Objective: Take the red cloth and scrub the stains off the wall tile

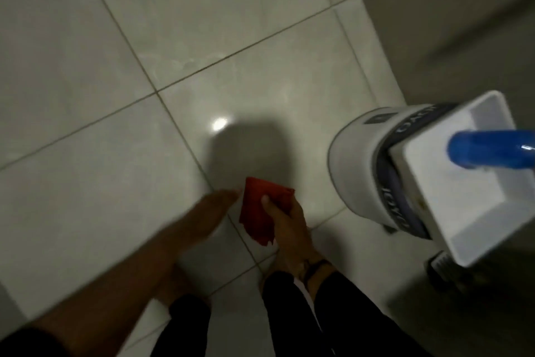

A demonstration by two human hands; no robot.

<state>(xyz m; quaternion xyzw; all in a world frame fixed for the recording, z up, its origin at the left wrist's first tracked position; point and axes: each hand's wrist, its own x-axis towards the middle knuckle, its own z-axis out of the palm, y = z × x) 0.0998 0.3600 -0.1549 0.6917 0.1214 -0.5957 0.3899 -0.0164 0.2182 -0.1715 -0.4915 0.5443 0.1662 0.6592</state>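
A folded red cloth (257,209) hangs in my right hand (285,220), pinched by the thumb at its right edge, low in the middle of the head view. My left hand (211,213) is just left of the cloth, flat with its fingers stretched toward it and blurred by motion, holding nothing. Pale glossy tiles (179,23) with dark grout lines fill the view beneath both hands. No stains show clearly on them. My legs in dark trousers and bare feet appear at the bottom.
A white bucket (364,165) with dark lettering stands on the right. Beside it a white square tub (463,183) holds a blue handle (492,152). A grey wall (448,9) rises at the top right.
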